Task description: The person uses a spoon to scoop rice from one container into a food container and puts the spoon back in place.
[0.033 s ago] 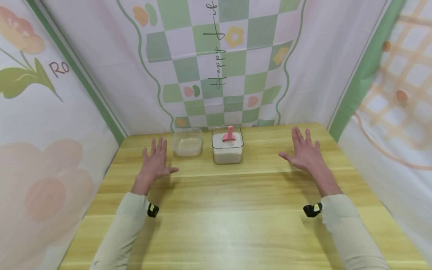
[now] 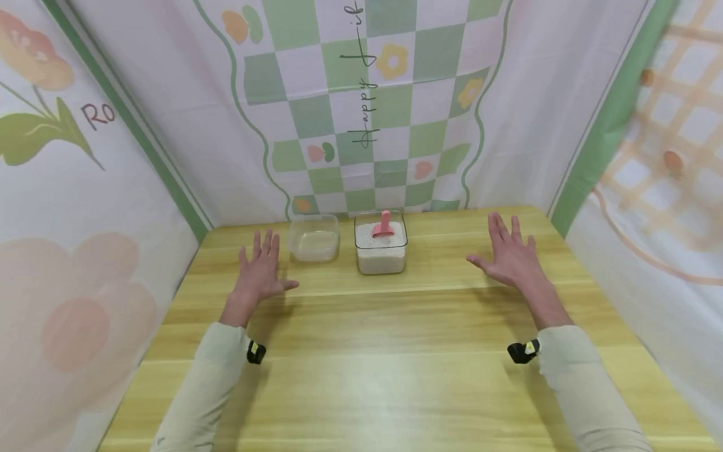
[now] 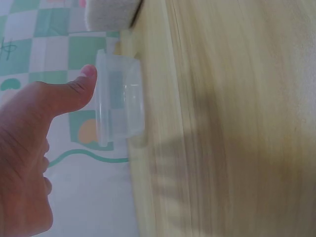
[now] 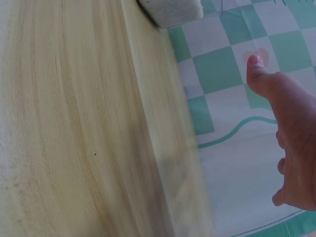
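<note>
My left hand (image 2: pixel 258 273) hovers over the left part of the table, fingers spread and thumb out, holding nothing. Just right of it stands a clear plastic container (image 2: pixel 314 242), which looks empty; the left wrist view shows this container (image 3: pixel 121 98) beyond the thumb, apart from it. A clear square container (image 2: pixel 381 257) of white powder or grains stands at the middle back. In it a pink scoop (image 2: pixel 384 225) rests with its handle up. Over the right side my right hand (image 2: pixel 511 257) is spread likewise, touching no object; the right wrist view shows its thumb (image 4: pixel 261 79) extended.
Both containers sit near the back edge of the wooden table (image 2: pixel 373 376). Behind it hangs a printed curtain (image 2: pixel 361 113) with green checks, and more printed cloth encloses the left and right sides. Small black devices (image 2: pixel 256 352) are worn at both wrists.
</note>
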Demonstrator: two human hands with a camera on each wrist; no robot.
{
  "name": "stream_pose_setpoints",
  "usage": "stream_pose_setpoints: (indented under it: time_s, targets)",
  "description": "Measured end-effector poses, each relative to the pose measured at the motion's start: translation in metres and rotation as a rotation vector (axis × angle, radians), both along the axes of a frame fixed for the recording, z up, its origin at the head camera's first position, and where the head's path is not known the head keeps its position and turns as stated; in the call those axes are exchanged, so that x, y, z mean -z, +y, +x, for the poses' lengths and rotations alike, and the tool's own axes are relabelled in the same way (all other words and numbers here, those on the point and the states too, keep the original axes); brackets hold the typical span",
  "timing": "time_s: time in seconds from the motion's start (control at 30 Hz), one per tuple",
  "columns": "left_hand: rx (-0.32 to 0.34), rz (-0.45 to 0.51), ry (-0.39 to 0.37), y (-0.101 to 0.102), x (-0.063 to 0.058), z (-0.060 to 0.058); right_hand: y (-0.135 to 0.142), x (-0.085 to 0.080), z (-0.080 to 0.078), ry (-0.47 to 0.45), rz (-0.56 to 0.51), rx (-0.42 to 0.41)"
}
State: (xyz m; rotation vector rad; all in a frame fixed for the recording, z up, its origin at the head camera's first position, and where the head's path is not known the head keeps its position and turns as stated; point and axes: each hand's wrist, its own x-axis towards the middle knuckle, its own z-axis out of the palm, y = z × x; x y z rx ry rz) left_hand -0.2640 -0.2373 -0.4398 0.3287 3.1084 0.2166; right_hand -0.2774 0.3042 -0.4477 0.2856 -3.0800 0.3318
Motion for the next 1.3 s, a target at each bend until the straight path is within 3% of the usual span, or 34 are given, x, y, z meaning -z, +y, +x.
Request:
stream_pose_setpoints:
  time_s: [0.47, 0.8, 0.93, 1.03, 1.2, 1.3]
  targets:
    - [0.013, 0.011, -0.007, 0.0, -0.01, -0.012, -0.004, -0.004, -0.012, 0.001, 0.007, -0.025]
    - [0.01, 0.033, -0.027, -0.005, -0.007, -0.012, -0.01, 0.002, -0.02, -0.035, 0.015, -0.058]
    - [0.08, 0.063, -0.05, -0.005, -0.012, -0.013, -0.015, 0.0, -0.024, -0.042, 0.011, -0.086]
    - [0.156, 0.155, -0.038, 0.001, -0.024, -0.018, -0.023, -0.007, -0.028, -0.015, 0.011, -0.122]
    - [0.283, 0.243, -0.059, 0.027, -0.05, -0.028, -0.04, -0.021, -0.033, -0.004, 0.014, -0.192]
    - [0.338, 0.194, -0.09, 0.048, -0.062, -0.033, -0.056, -0.024, -0.038, -0.013, 0.005, -0.256]
